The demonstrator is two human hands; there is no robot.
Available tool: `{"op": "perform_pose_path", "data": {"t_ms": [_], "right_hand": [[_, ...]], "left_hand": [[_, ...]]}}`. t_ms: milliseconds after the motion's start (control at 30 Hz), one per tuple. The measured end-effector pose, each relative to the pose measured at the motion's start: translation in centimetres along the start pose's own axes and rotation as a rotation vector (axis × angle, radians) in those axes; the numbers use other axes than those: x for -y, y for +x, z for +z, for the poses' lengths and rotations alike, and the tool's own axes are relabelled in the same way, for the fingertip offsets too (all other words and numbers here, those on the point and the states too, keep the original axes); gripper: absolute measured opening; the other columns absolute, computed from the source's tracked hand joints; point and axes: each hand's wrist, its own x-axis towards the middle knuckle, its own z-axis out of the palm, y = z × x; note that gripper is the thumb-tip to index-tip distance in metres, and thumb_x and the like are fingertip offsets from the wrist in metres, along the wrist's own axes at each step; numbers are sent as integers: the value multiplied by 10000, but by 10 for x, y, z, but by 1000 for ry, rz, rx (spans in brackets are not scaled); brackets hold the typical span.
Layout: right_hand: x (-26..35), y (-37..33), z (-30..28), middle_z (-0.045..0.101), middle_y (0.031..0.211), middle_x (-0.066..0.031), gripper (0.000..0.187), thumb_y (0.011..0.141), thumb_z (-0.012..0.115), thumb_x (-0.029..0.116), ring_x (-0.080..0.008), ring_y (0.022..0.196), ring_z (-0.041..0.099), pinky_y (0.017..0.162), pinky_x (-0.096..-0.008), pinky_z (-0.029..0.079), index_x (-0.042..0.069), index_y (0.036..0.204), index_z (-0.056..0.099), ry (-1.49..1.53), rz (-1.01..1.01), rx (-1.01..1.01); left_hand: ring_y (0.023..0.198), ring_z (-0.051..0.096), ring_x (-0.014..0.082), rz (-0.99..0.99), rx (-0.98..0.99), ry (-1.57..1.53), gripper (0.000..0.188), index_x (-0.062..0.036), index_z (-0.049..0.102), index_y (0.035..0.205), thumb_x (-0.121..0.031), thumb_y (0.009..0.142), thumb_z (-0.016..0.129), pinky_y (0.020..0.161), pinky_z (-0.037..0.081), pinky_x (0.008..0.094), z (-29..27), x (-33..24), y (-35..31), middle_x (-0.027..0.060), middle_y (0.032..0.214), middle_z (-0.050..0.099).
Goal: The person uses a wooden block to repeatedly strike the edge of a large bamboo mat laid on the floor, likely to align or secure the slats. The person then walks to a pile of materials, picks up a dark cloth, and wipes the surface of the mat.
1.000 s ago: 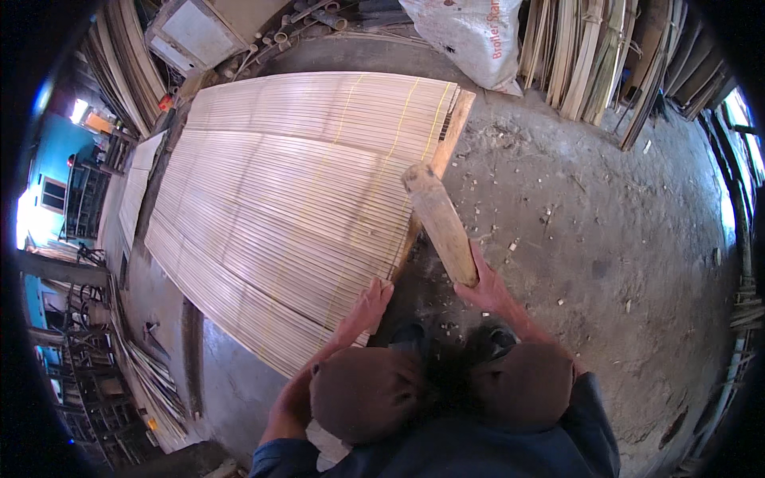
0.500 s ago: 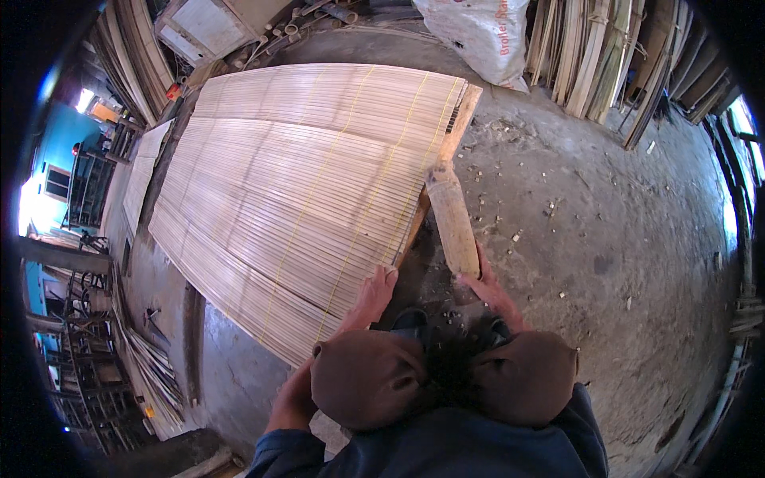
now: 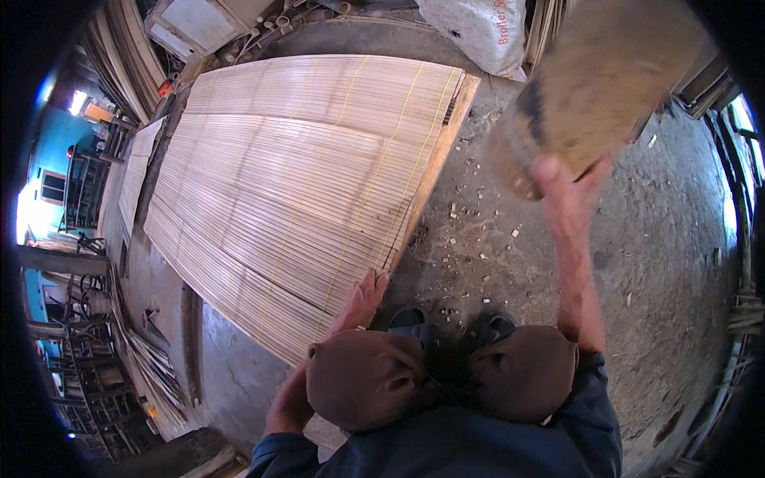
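Two bare hands are parted: the right hand, partly closed, grips the lower end of a motion-blurred wooden block raised over the floor, while the left hand lies nearly flat at the near right corner of a slatted mat; whether its fingers curl under is unclear. The block looks rigid and weighty, best held by that end; the mat looks light and bendable. Half a second earlier, the block was down beside the mat's wooden bar.

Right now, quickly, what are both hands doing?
Left hand: open, resting on the flat, pale wooden-slat mat.
Right hand: closed, holding a thick brown wooden block.
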Motion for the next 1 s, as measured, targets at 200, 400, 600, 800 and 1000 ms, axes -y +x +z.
{"op": "perform_pose_path", "data": {"t_ms": [200,400,600,800,1000], "right_hand": [[-158,-142,-41,431,1402,-249,1021,770,770,271,-333,1236,517,1007,-433,420,48,1510,104,-515,320,802],[-175,-171,-37,499,1360,-226,962,784,750,203,-270,1243,516,1006,-387,424,74,1524,149,-262,570,712],[-183,-193,-43,564,1267,-264,942,796,741,276,-352,1160,587,959,-419,465,105,1521,165,-251,413,575],[-165,-184,-53,482,1369,-209,907,801,717,153,-270,1255,499,1028,-376,399,38,1509,163,-271,454,551],[-61,-79,-19,467,1369,-237,982,784,714,185,-289,1216,529,992,-390,450,22,1517,81,-132,352,349]], "left_hand": [[767,614,374,112,64,120,259,-17,457,1157,-166,945,476,665,504,445,12,-6,7,233,1024,522],[859,619,472,47,-42,289,368,-37,472,1030,-400,975,473,699,479,541,30,20,-8,306,865,618],[862,612,499,-56,-138,309,424,-46,415,1145,-431,972,461,714,499,565,60,26,8,296,870,637],[883,606,482,-190,-36,33,371,-54,472,1107,-401,981,439,707,508,535,36,-14,0,295,851,623],[855,594,487,-3,14,32,365,-17,493,1031,-373,1001,419,692,459,539,6,-6,-20,274,806,613]]}}
